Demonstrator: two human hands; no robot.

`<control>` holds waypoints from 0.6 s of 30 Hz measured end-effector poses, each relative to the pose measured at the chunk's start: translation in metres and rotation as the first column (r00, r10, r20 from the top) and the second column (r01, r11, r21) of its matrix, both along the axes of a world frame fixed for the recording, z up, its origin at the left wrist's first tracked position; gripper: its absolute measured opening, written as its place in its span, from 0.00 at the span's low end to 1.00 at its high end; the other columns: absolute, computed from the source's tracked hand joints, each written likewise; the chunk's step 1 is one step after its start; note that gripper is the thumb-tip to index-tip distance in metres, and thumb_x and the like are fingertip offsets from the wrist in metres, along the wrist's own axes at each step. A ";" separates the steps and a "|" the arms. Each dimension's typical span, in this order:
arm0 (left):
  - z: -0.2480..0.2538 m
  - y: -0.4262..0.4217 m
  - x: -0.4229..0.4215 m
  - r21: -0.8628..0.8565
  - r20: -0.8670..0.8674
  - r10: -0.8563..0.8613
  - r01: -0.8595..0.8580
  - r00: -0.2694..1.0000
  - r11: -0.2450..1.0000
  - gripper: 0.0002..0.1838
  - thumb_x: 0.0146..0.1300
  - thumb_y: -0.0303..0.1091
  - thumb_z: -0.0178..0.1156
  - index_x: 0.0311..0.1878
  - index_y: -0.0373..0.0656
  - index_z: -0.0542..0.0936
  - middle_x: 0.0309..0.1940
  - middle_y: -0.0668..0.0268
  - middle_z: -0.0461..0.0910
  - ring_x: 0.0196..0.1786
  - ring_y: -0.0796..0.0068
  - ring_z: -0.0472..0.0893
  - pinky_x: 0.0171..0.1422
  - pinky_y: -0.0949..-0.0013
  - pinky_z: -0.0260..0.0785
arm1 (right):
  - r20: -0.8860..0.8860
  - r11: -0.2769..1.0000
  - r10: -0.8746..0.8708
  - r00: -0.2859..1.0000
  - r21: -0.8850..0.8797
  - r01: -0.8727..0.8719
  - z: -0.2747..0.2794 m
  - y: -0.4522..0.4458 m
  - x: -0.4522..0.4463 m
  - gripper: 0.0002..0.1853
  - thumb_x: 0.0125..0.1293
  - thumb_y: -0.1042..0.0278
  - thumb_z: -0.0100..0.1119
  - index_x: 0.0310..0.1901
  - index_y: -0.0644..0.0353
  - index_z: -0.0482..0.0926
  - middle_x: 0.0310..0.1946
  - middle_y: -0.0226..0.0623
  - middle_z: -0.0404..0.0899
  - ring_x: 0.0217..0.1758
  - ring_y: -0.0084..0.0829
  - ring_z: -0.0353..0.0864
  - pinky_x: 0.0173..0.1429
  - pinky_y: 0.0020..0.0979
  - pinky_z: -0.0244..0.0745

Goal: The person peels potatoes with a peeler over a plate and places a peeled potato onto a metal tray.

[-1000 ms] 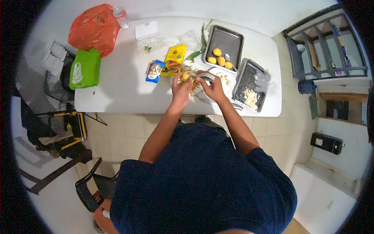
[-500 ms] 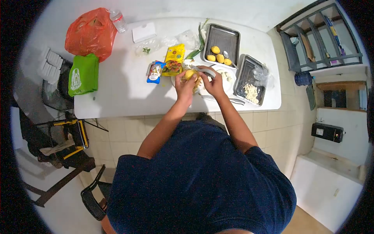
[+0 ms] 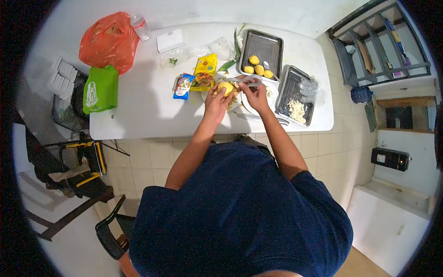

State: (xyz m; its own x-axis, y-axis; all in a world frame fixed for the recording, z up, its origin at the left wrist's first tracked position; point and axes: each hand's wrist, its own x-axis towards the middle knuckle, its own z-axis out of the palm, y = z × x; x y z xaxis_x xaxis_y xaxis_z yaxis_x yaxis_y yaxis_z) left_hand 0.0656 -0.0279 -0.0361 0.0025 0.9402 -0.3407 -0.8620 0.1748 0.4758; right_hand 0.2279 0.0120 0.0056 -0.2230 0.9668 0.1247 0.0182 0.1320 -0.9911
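Note:
My left hand (image 3: 217,105) is closed around a yellow potato (image 3: 225,88) above a plate of peelings (image 3: 233,102). Just to the right, my right hand (image 3: 255,98) grips a grey-handled peeler (image 3: 250,81) close to the potato. A white plate (image 3: 272,98) with pale pieces on it lies partly behind my right hand. Beneath that wrist rests a knife (image 3: 249,117). Several peeled potatoes (image 3: 259,70) and a spoon sit in the dark tray (image 3: 263,46) beyond my hands. Chopped pale pieces (image 3: 296,111) lie in the second tray (image 3: 287,90).
On the white table (image 3: 147,101) are a yellow packet (image 3: 204,71), a blue packet (image 3: 183,87), a white box (image 3: 170,40), a bottle (image 3: 140,27), a red bag (image 3: 110,44) and a green bag (image 3: 100,89). A chair (image 3: 107,235) stands at the lower left.
The potato now shows more of its yellow surface in my left hand, and the peeler has shifted slightly away from it to the right. The whole view has moved a little.

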 end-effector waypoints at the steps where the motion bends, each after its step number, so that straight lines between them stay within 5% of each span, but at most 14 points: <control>1: -0.001 0.000 0.000 0.017 0.005 -0.004 0.004 1.000 1.000 0.21 0.67 0.26 0.61 0.60 0.43 0.68 0.53 0.58 0.76 0.55 0.63 0.79 0.61 0.60 0.76 | -0.007 1.000 0.009 1.000 -0.004 -0.009 0.001 0.001 0.000 0.10 0.68 0.71 0.63 0.46 0.67 0.80 0.42 0.33 0.82 0.38 0.18 0.77 0.42 0.23 0.73; 8: 0.009 -0.001 0.007 0.051 -0.084 0.066 -0.062 0.994 0.997 0.22 0.67 0.26 0.61 0.63 0.40 0.68 0.54 0.59 0.76 0.54 0.66 0.79 0.59 0.63 0.77 | -0.053 0.995 0.039 0.998 0.099 -0.033 -0.002 0.013 -0.005 0.09 0.67 0.70 0.63 0.42 0.68 0.81 0.40 0.34 0.84 0.41 0.20 0.76 0.45 0.25 0.72; 18: 0.028 -0.001 0.011 0.085 -0.176 0.151 -0.138 0.973 0.987 0.19 0.66 0.25 0.62 0.60 0.36 0.72 0.50 0.64 0.78 0.50 0.72 0.80 0.57 0.69 0.77 | -0.075 0.995 0.100 0.992 0.032 -0.098 0.005 0.009 -0.001 0.11 0.67 0.67 0.64 0.43 0.68 0.82 0.42 0.34 0.85 0.40 0.19 0.78 0.44 0.25 0.74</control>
